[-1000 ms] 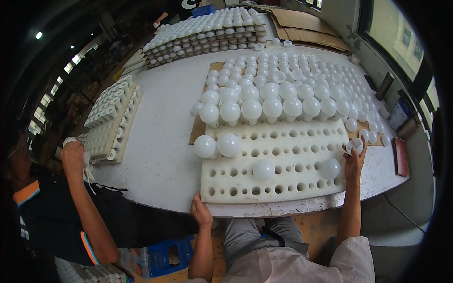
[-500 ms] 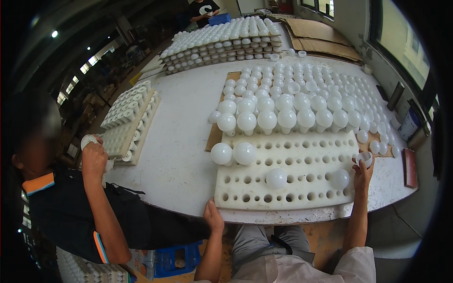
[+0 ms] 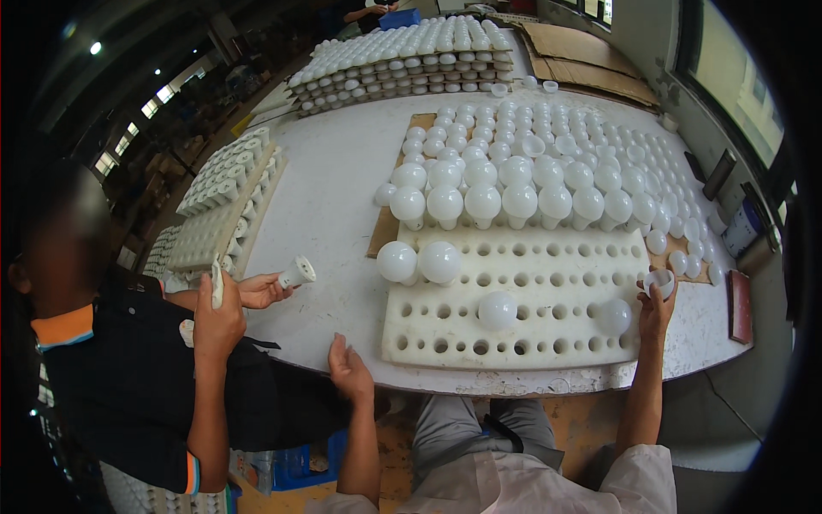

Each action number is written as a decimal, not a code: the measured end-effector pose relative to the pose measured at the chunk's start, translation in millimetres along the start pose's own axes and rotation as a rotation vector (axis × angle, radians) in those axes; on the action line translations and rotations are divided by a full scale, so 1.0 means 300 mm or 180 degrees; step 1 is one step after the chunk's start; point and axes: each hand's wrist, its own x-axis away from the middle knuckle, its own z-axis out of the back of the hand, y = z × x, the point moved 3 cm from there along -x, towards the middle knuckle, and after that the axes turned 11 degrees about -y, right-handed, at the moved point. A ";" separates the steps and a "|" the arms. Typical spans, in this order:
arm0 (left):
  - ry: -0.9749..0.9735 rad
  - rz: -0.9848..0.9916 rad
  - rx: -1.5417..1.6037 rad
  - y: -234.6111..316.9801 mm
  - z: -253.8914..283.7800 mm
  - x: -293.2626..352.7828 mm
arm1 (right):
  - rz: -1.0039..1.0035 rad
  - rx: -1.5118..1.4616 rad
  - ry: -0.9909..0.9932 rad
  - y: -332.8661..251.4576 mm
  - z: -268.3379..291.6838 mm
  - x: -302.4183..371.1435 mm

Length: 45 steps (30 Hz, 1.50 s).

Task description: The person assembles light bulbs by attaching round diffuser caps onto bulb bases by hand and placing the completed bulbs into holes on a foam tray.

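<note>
Much bare table (image 3: 334, 171) separates the stacked trays (image 3: 193, 250) from the foam board (image 3: 531, 295); left hand (image 3: 349, 373) loosely unclenched at the table's near edge; right hand (image 3: 656, 307) grips a white cup (image 3: 659, 281) at the board's right edge

A person wears a pale, pinkish-beige shirt (image 3: 514, 490) of plain, light-looking cloth, softly creased, with a lengthwise seam down the front. Its 2 sleeves are loose: the right sleeve (image 3: 638, 480) is wide and rumpled, ending in a broad opening, while the left sleeve (image 3: 347, 505) shows only in part at the lower edge. Below them, 2 forearms are uncovered, as are the left hand (image 3: 351, 370) and the right hand (image 3: 656, 310). Grey trousers (image 3: 445, 428), wrinkled at the thighs, cover 2 legs. At the waist, 1 black strap (image 3: 507, 433) curves over the cloth; its fastening is unclear.
</note>
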 end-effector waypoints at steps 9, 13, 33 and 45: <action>-0.0468 -0.0962 -0.2643 0.047 0.007 -0.265 | 0.0011 0.0063 0.0014 -0.010 -0.004 0.002; -0.1231 -0.0798 -0.3272 0.013 -0.041 -0.389 | 0.0016 0.0061 -0.0040 -0.005 -0.009 0.001; -0.2868 0.0721 0.1337 0.383 -0.028 0.041 | -0.0142 0.0261 -0.2150 -0.147 -0.347 0.230; -0.4922 0.1080 0.1104 0.474 -0.420 0.328 | -0.0596 0.0348 -0.3112 -0.113 -0.497 0.440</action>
